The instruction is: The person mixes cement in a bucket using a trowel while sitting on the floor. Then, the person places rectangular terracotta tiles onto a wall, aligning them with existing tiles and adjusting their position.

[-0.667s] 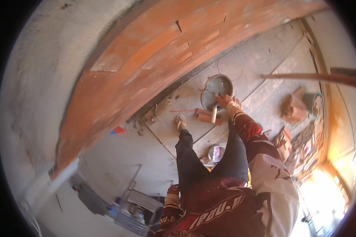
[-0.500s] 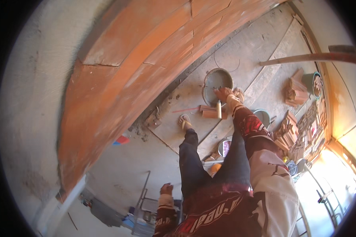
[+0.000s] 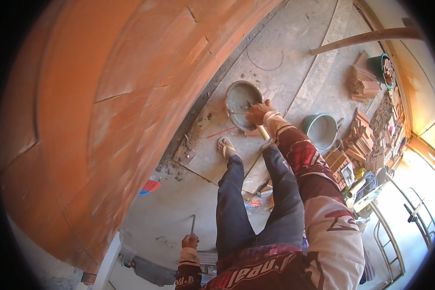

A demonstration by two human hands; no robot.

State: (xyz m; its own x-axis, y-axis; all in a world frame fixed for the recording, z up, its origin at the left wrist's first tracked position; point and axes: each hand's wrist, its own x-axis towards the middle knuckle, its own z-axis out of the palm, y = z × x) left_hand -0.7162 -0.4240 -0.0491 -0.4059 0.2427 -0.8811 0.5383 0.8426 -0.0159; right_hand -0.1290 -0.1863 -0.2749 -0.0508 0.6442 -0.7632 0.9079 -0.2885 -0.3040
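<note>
Grip of the right hand [image 3: 258, 113] hangs over the lower-right rim of a round basin [image 3: 228, 107], above the frame's centre, arm extended; whether it grasps anything, I cannot tell. Lower left of centre, the left hand [image 3: 190, 241] curls by a bar [image 3: 193, 223], hold unclear. Dusty floor [image 3: 171, 208] surrounds; orange masonry [image 3: 130, 92] fills the upper left.

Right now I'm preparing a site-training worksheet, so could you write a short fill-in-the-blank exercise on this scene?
1. The hand at the round basin is the person's ____ hand.
2. The block wall fills the ____ side of the picture.
3. The thin strip near the left foot is coloured ____.
4. The bucket of reddish pieces stands ____ from the person than the wide tub.

Missing words: right; left; red; farther.
</note>
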